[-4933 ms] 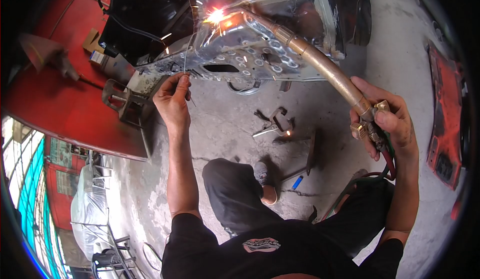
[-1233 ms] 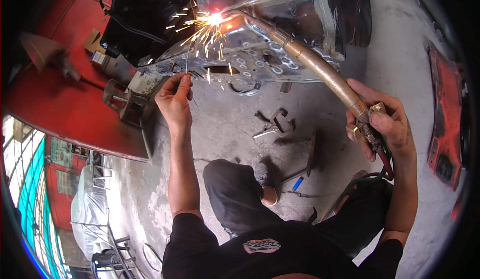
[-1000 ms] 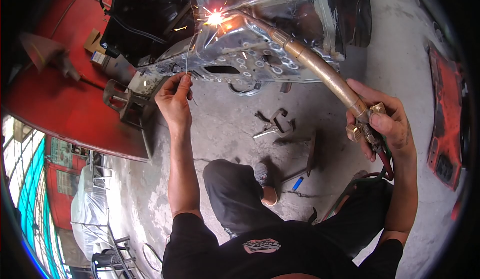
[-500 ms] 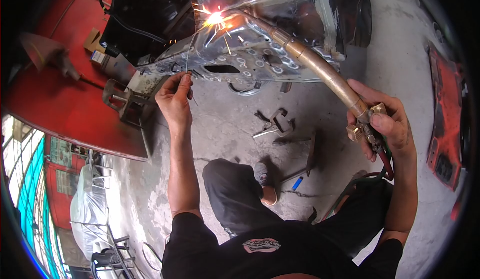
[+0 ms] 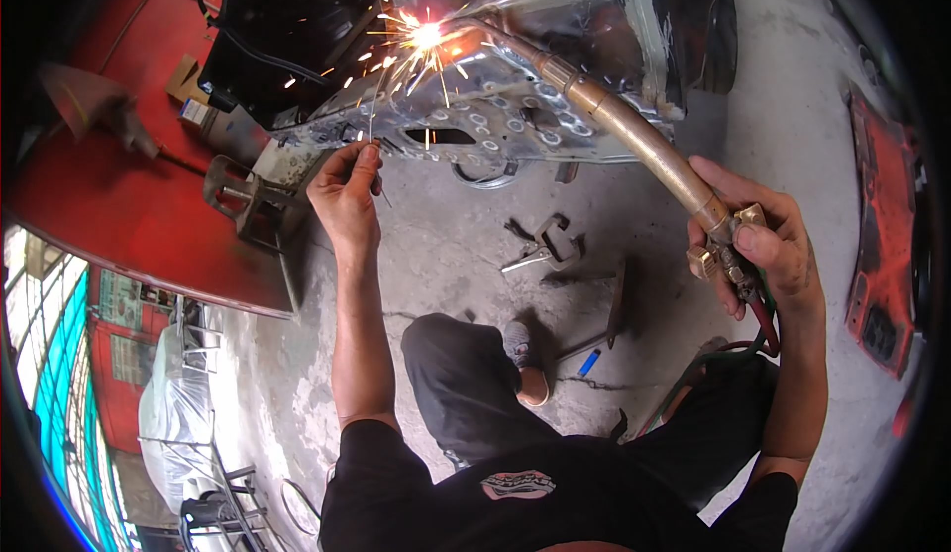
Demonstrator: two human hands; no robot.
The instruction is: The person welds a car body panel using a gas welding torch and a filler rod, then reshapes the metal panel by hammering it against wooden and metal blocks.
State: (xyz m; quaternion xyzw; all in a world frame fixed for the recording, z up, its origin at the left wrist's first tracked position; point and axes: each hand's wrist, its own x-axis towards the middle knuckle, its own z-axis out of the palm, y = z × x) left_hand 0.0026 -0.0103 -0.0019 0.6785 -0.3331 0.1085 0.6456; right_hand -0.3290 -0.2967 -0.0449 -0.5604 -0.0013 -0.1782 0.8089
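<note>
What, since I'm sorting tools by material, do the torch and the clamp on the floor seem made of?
Torch: probably brass or copper, worn satin finish, judging by its brownish-gold tube.
Clamp: likely steel; its handle is silvery and shiny, its frame looks dark, perhaps painted or grimy.

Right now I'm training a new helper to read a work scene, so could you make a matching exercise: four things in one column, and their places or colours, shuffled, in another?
1. torch
2. thin wire
3. silver-handled clamp
4. wide panel on the left

A. on the floor
B. red
C. in the right hand
D. in the left hand

Right pairs: 1-C, 2-D, 3-A, 4-B
</note>
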